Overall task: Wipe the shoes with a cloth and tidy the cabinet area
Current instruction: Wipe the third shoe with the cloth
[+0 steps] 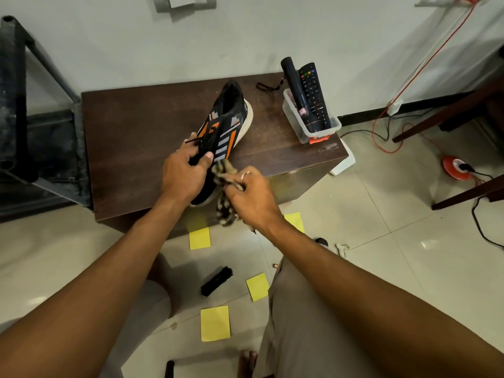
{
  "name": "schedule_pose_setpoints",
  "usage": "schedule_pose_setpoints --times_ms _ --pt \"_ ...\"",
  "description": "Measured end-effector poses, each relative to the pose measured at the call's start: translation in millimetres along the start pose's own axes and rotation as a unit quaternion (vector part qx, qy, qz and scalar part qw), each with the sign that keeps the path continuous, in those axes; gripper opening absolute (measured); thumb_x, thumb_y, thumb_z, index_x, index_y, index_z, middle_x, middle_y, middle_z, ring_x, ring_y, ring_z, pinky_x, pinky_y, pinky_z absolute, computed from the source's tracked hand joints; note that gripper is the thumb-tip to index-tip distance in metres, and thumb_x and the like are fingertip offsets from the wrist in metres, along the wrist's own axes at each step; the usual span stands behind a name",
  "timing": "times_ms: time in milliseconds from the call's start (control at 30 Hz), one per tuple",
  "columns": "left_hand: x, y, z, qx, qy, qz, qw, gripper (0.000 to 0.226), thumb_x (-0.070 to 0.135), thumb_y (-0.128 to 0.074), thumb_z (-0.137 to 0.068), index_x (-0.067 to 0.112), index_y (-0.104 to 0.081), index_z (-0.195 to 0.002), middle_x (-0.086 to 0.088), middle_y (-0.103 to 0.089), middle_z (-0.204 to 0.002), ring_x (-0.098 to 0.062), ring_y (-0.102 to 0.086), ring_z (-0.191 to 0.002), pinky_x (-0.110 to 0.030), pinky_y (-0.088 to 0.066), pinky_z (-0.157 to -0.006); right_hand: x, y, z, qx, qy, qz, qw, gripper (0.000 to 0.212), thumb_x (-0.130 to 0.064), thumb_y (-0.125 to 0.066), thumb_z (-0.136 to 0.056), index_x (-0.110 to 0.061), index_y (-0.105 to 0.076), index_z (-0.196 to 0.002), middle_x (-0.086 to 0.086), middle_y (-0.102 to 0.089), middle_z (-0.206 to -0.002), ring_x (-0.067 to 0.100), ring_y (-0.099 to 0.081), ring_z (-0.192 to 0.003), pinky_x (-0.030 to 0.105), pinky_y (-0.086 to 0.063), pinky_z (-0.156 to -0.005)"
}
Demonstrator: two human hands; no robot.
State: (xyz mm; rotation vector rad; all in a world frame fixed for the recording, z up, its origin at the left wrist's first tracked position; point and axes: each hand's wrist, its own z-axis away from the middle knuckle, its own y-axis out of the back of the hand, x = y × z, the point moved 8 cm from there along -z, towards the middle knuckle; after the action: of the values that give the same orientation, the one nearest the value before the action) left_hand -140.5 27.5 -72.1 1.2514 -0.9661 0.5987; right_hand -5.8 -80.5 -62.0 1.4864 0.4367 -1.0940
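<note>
Both hands are closed on objects at the near edge of the dark brown wooden counter [131, 137]. The left hand [184, 173] grips the forepart of the black trainer with orange and grey stripes and a white sole [227, 124], thumb across the laces; the toe is hidden behind that hand. The shoe is tilted, sole edge showing on the right; whether its heel rests on the counter cannot be determined. The right hand [252, 199] pinches the brown-and-cream patterned cloth [225, 170] against the shoe's side. The cloth is blurred, its tail hanging below the counter edge. Right fingertips are mostly concealed. Both forearms extend forward and converge. At the far right corner, a clear plastic tub [298, 129] holds a black torch [293, 85] and a black remote control [312, 91].
</note>
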Motion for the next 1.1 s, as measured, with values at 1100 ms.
schedule_pose_setpoints --times_ms 1100 --pt "-4 -2 -2 0.014 0.014 0.017 1.000 0.030 0.023 -0.063 -0.097 0.016 -0.072 -0.125 0.001 -0.046 -0.155 -0.015 -0.036 -0.147 -0.027 -0.028 -0.119 9 -20 -6 -0.084 -0.046 -0.036 0.995 0.019 -0.016 -0.062 -0.092 -0.022 -0.072 -0.077 -0.001 -0.062 -0.091 0.013 -0.061 -0.083 0.033 -0.049 -0.075"
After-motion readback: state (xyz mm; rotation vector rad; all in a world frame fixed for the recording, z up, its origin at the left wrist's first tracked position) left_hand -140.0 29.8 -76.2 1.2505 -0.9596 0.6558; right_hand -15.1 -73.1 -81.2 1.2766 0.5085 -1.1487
